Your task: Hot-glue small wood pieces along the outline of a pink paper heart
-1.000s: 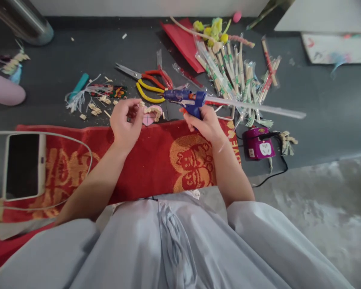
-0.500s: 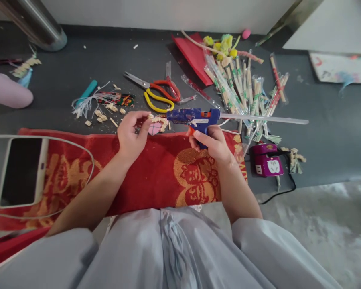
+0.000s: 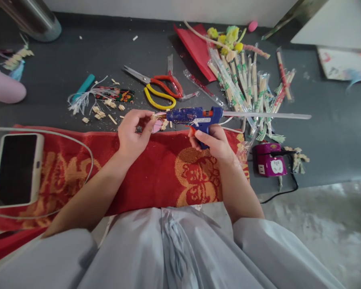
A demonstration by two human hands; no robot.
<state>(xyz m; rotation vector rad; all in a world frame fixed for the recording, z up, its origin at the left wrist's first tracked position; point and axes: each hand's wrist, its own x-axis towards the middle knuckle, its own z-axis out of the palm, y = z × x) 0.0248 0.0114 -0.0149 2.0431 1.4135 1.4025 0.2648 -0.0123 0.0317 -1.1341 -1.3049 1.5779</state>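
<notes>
My right hand (image 3: 212,141) grips a blue glue gun (image 3: 194,115) by its handle, a finger on the orange trigger. A long clear glue stick (image 3: 267,115) juts out of its back to the right. The nozzle points left at a small pink heart-shaped piece (image 3: 157,125) edged with tan bits. My left hand (image 3: 132,134) pinches that piece by its left side, just above the red and gold cloth (image 3: 156,168). The nozzle tip meets the piece at its upper edge.
Yellow and red scissors (image 3: 159,89) lie behind the hands. A heap of wrapped sticks (image 3: 246,84), red paper (image 3: 195,48) and pompoms sit at the back right. A purple plug block (image 3: 270,164) with black cord lies right; a phone (image 3: 16,168) with white cable lies left.
The glue gun has levelled out and its nozzle has closed in on the pink piece. My left hand has shifted slightly right and pinches the piece more tightly.
</notes>
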